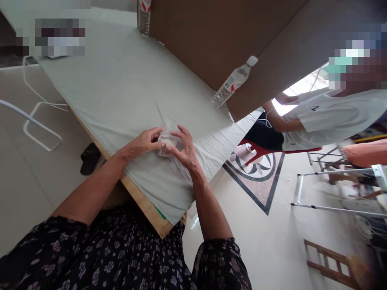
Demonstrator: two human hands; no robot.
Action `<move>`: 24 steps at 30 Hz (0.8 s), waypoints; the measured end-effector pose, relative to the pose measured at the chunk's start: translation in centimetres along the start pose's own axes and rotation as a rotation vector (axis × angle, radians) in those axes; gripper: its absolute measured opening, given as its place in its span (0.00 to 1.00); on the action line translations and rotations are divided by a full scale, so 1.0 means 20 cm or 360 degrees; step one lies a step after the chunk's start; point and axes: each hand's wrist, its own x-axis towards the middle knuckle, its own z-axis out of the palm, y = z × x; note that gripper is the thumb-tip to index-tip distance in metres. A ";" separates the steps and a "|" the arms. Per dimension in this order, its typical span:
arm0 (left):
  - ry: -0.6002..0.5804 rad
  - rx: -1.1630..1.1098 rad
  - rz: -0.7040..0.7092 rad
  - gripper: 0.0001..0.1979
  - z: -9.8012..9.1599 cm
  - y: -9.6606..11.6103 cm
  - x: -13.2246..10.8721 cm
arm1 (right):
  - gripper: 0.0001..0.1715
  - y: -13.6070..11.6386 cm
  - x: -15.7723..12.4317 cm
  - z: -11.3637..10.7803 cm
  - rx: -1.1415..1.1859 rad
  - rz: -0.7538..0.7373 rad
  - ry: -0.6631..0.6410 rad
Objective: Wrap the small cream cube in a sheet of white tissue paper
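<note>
A small clear plastic packet (166,141) lies on the pale green cloth that covers the table (121,88). My left hand (144,141) pinches its left side with thumb and fingers. My right hand (184,148) curls over its right side, fingertips on the packet. What is inside the packet is too small to make out. Both forearms reach in from the near table corner.
Two plastic water bottles stand along a brown cardboard wall, one near the far end (144,17) and one midway (234,81). Another person in a white shirt (326,117) sits beyond the table's right end. A white wire stand (39,121), a dark shoe (89,158) and metal racks (332,193) are on the floor.
</note>
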 end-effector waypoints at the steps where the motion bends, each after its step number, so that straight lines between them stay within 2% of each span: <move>1: -0.0004 0.0012 0.0003 0.31 0.00 0.01 0.00 | 0.32 0.01 0.01 0.00 0.0006 0.0009 -0.0039; 9: 0.0042 0.0013 -0.0019 0.38 -0.01 -0.01 0.00 | 0.26 0.07 0.02 0.08 0.0132 0.0045 -0.0069; 16: 0.0035 -0.0048 -0.0060 0.31 -0.01 0.01 0.01 | 0.26 0.05 0.02 0.12 0.0241 0.0028 0.0068; 19: 0.0155 -0.0065 -0.0111 0.25 0.00 0.00 0.02 | 0.25 0.02 0.01 0.13 0.0253 0.0017 0.0049; 24: 0.0475 -0.0039 -0.0159 0.14 0.04 -0.02 0.04 | 0.23 0.00 0.00 0.14 0.0219 0.0039 0.0055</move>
